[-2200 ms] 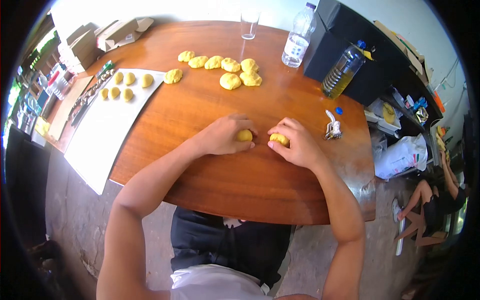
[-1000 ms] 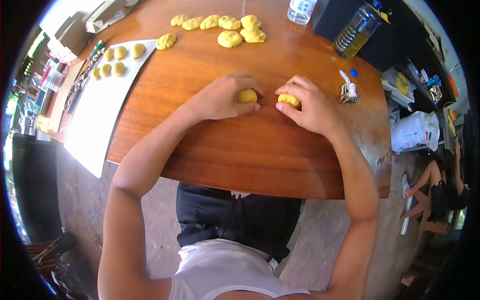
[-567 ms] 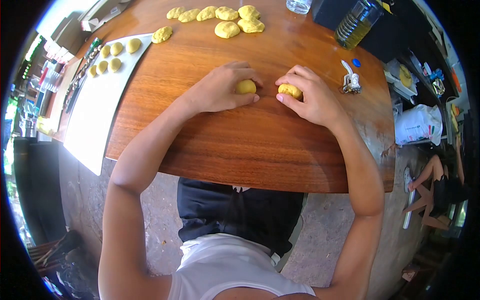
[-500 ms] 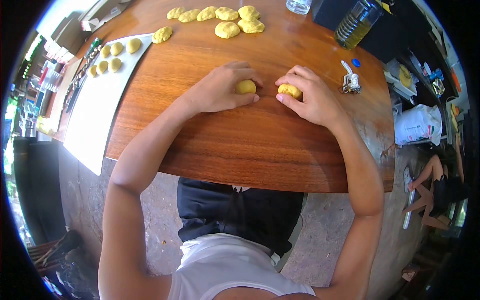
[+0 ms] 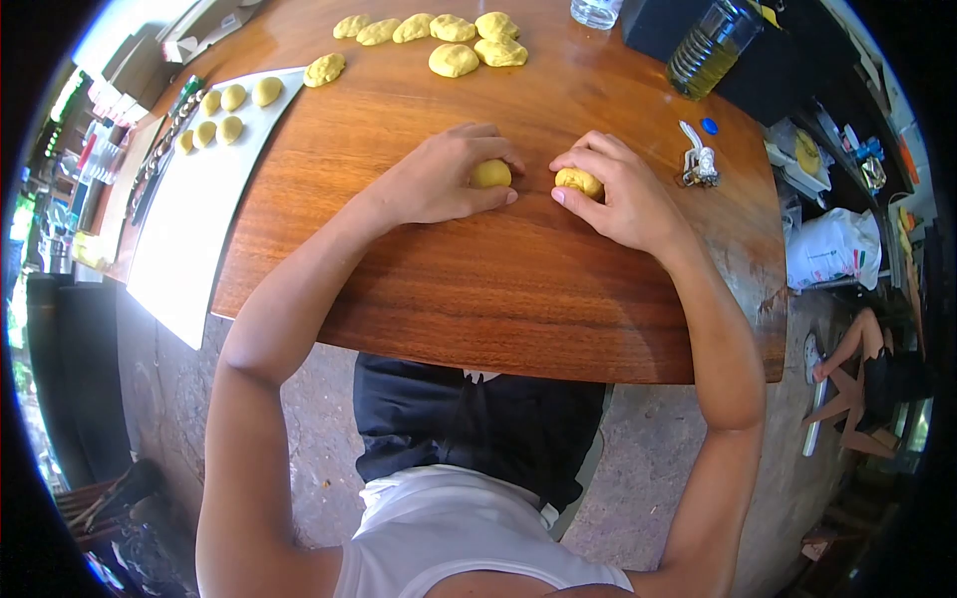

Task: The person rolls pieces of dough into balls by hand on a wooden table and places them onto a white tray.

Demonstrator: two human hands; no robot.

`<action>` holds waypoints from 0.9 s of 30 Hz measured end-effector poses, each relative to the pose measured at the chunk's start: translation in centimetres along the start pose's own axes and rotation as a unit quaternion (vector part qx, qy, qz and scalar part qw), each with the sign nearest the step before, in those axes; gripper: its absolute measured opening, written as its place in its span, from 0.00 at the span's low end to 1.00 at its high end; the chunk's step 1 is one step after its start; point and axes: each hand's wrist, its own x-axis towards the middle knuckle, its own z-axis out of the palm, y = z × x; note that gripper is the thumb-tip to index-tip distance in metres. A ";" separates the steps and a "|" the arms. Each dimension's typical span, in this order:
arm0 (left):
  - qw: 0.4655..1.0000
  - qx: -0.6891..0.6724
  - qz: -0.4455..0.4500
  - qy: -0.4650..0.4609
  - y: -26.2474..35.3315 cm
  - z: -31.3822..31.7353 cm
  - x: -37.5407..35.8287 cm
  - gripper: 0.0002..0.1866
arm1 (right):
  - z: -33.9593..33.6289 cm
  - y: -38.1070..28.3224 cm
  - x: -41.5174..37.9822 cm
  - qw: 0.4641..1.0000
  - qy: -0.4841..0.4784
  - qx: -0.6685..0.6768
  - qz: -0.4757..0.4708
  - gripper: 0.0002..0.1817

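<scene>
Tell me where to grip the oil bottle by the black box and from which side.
Grip the oil bottle around its ribbed middle, coming from the table side at its left. It leans, with the black box close behind, so that side looks freest. Its top is hard to see.

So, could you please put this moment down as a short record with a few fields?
left hand: left hand cupped over a round yellow dough ball on the wooden table
right hand: right hand cupped over a second dough ball
far edge: rough dough pieces in a cluster
left side: six shaped balls on a white sheet
right side: oil bottle, blue cap
</scene>
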 end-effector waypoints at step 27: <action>1.000 -0.005 -0.018 -0.017 0.2 -0.1 -0.1 0.17 | 0.1 0.1 -0.2 1.000 0.019 -0.002 -0.014 0.14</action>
